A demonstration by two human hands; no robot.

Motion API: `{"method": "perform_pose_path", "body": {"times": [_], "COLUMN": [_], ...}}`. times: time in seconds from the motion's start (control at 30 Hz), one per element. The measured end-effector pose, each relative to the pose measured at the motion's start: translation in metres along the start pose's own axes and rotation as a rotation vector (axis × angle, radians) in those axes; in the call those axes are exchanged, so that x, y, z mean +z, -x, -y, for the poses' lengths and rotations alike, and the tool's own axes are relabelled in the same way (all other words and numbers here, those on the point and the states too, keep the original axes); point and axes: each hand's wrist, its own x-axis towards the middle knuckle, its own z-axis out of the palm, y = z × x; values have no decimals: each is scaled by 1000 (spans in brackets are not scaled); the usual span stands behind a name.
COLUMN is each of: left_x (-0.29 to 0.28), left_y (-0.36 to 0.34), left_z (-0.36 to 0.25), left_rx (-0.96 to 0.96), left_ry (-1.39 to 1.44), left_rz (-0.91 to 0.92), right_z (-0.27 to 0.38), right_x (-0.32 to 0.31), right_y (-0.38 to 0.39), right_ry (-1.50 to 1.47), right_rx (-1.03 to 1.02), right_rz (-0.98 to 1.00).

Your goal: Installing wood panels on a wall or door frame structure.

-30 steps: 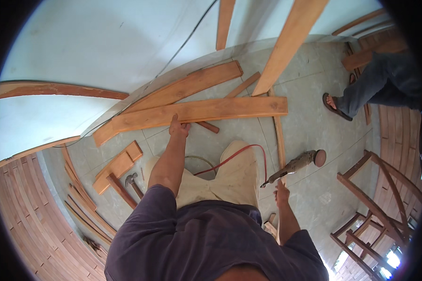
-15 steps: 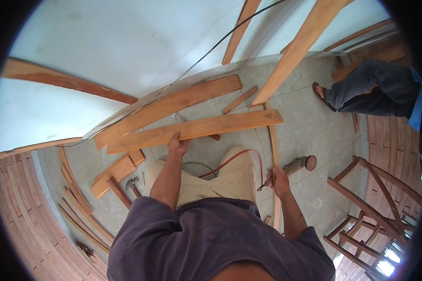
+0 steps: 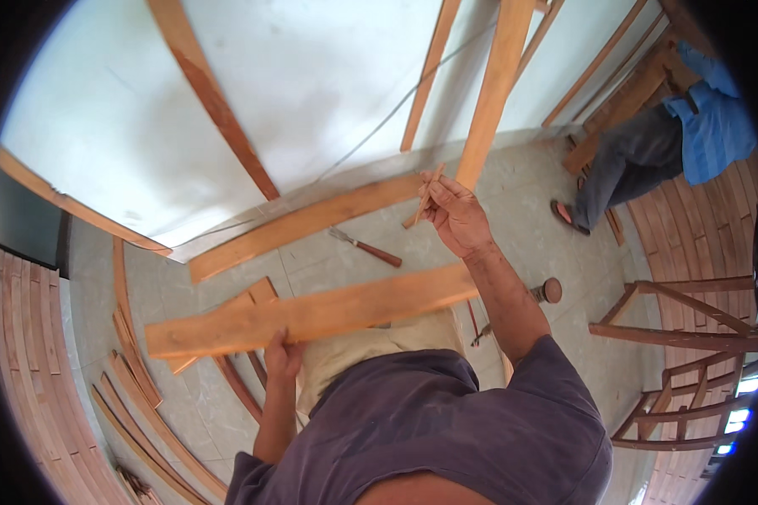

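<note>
My left hand (image 3: 282,358) grips the lower edge of a long wooden board (image 3: 215,324) held across my lap. My right hand (image 3: 453,215) is raised above the board's right end, with its fingers closed on a thin wooden stick (image 3: 423,204). Beyond the board, a wooden-handled metal tool (image 3: 379,252) lies on the tiles near another long board (image 3: 286,225). A grinder-like power tool (image 3: 549,289) shows beside my right forearm, partly hidden by it.
A white wall (image 3: 312,93) carries upright wooden strips. A co-worker in blue (image 3: 703,143) is at the upper right. Dark wooden frames (image 3: 682,337) stand at the right. Loose strips (image 3: 143,404) lie at the left, and a cable (image 3: 370,126) crosses in front of the wall.
My left hand has drawn the board toward me and leftward, uncovering the metal tool. My right hand has risen from beside the power tool, now holding a stick. The view has shifted.
</note>
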Motion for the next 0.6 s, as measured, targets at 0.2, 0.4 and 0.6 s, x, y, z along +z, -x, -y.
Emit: {"method": "perform_pose_path", "body": {"times": [0.2, 0.4, 0.6], "left_x": [-49, -52, -50], "left_y": [66, 47, 44], "left_z": [16, 28, 16], "left_rx": [-58, -87, -149], "left_ry": [114, 99, 125], "left_rz": [-214, -207, -168], "right_z": [31, 94, 157], "right_x": [80, 158, 271], "right_y": [-39, -95, -161], "right_ry": [232, 446, 374], "right_rx": [-109, -525, -911], "right_rz": [-104, -82, 229]}}
